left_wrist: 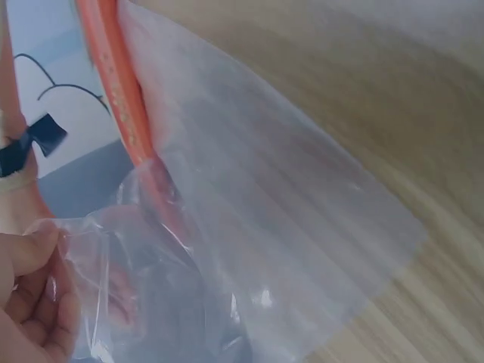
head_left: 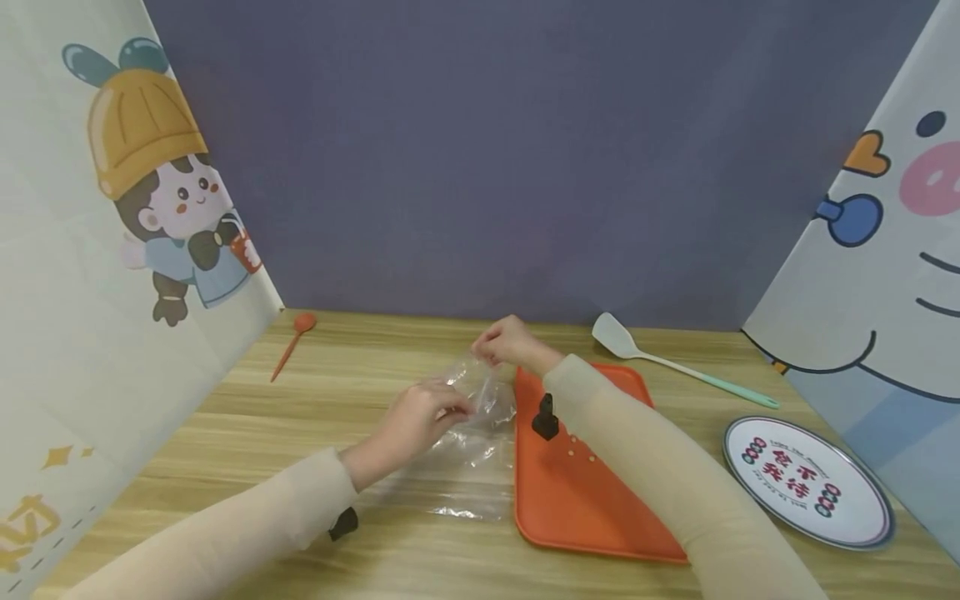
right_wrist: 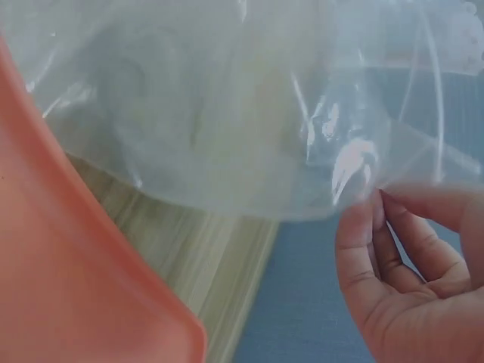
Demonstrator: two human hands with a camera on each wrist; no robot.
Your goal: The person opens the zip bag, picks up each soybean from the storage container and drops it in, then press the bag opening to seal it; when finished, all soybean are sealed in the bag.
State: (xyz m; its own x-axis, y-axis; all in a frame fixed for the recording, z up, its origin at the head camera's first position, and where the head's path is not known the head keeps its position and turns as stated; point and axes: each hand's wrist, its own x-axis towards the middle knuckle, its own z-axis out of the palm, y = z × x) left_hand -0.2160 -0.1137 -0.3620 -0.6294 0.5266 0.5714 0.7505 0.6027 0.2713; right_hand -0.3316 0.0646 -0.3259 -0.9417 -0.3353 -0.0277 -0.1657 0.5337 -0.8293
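Note:
A clear plastic bag (head_left: 472,454) stretches between both hands, its top raised and its lower part lying over the wooden table. My left hand (head_left: 423,417) pinches one edge of the bag's top; in the left wrist view the thumb and curled fingers (left_wrist: 38,291) grip the film. Farther back, my right hand (head_left: 513,343) pinches the opposite upper edge between thumb and fingertips, as the right wrist view shows with the bag film (right_wrist: 227,113) hanging from them. An orange tray (head_left: 577,508) lies right beside the bag, partly covered by the right sleeve.
Several small pale pieces (head_left: 581,450) sit on the tray. Behind it rests a white spatula with a green handle (head_left: 675,367). A white plate with printed characters (head_left: 810,483) is at the right. An orange spoon (head_left: 292,346) lies at the back left, near the wall panel.

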